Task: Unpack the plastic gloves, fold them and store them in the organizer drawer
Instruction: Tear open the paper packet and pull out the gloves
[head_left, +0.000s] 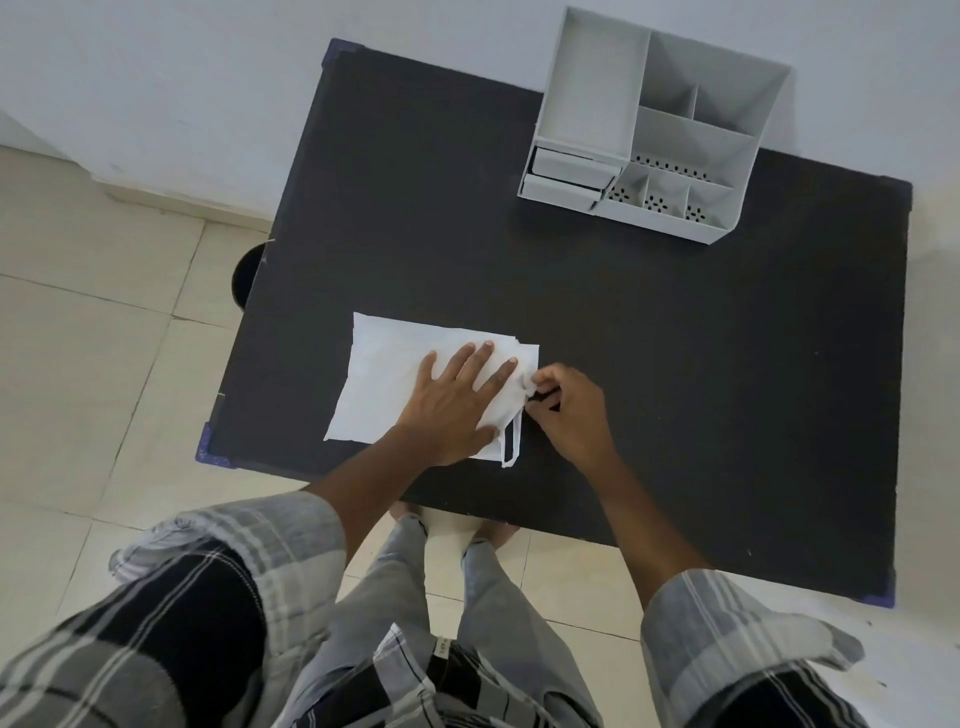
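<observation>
The left hand (457, 400) lies flat, fingers open, on the white gloves (384, 379) on the bench (675, 364). The right hand (569, 410) pinches their edge. The organizer (660, 130) stands far back

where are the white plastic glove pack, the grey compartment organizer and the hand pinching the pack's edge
white plastic glove pack (384, 374): head view, bare flat left part.
grey compartment organizer (670, 218): head view, front wall.
right hand (569, 410): head view, back of the hand, fingers pinching the pack's right edge.
</observation>
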